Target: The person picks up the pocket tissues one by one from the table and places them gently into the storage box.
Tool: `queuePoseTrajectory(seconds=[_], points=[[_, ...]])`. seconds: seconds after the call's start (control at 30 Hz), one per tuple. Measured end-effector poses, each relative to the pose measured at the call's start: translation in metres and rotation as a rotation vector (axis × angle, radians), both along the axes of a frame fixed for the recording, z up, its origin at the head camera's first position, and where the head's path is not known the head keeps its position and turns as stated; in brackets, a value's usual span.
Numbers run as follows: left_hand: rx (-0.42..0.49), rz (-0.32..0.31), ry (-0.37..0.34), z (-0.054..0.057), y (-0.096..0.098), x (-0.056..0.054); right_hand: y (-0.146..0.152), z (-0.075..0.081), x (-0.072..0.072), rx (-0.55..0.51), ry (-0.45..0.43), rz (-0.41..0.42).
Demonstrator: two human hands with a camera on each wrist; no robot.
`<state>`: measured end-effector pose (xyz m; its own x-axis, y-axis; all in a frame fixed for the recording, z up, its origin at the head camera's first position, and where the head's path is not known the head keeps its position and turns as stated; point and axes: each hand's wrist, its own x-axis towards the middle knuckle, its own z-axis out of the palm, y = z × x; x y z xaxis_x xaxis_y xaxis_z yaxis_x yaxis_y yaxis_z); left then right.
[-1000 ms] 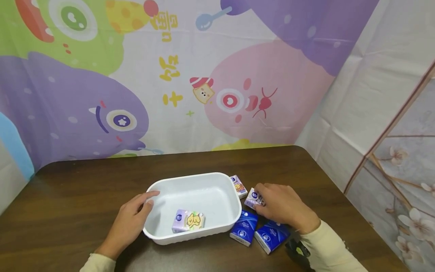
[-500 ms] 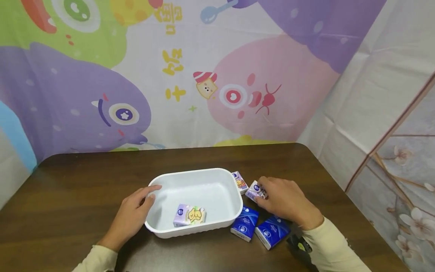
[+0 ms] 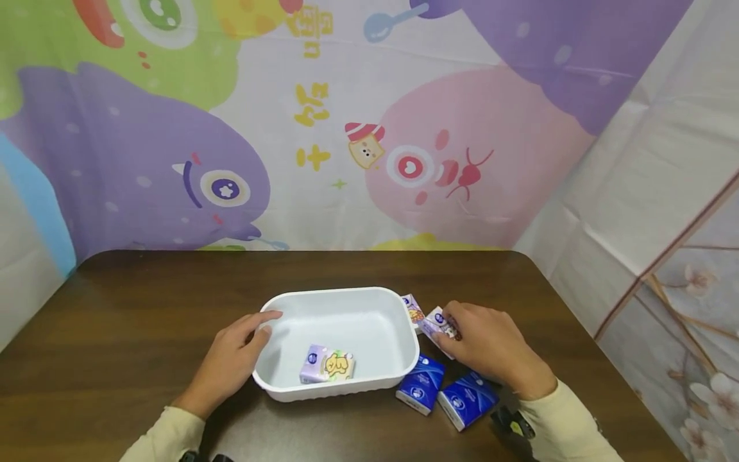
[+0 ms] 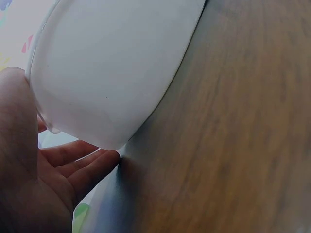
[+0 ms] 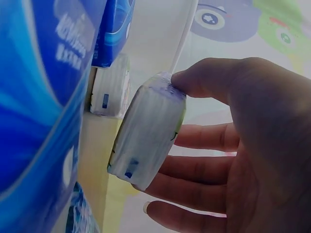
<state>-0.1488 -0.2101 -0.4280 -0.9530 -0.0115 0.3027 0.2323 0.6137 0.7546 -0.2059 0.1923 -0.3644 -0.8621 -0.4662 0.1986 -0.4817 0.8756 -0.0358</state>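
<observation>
My left hand [image 3: 233, 356] holds the left end of a white plastic tub [image 3: 337, 387], thumb and index finger over its rim. In the left wrist view, other fingers [image 4: 92, 170] lie against the outer wall. One purple-and-cream tissue pack [image 3: 328, 366] with a cartoon bear lies inside the tub. To the right of the tub, my right hand [image 3: 491, 343] pinches a small purple-and-white tissue pack [image 5: 148, 128] between thumb and fingers. That pack is tilted; part of it is hidden by the hand in the head view.
Another purple tissue pack [image 3: 412, 311] lies against the tub's right end, partly hidden by it. Two blue tissue packs [image 3: 421, 384] lie side by side nearer the front right. Everything stands on a dark brown wooden table [image 3: 161, 295], with a cartoon-printed cloth [image 3: 323, 212] behind.
The head view has shifted, so the scene sits slightly further right. The pack in my right hand has turned and more of it shows. My left hand stays at the tub's left end.
</observation>
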Motion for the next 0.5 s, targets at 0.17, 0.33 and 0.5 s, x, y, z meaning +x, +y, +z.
queuePoseTrajectory(seconds=[0.17,0.33,0.5], points=[[0.010,-0.005,-0.003,-0.001,0.001,-0.002,-0.003,0.001,0.001,-0.021,0.018,0.002],[0.012,-0.002,-0.003,-0.001,0.001,-0.002,-0.007,0.002,0.000,-0.031,0.030,0.009],[0.009,-0.001,-0.006,-0.001,0.000,0.000,-0.010,0.002,0.000,-0.034,0.032,0.010]])
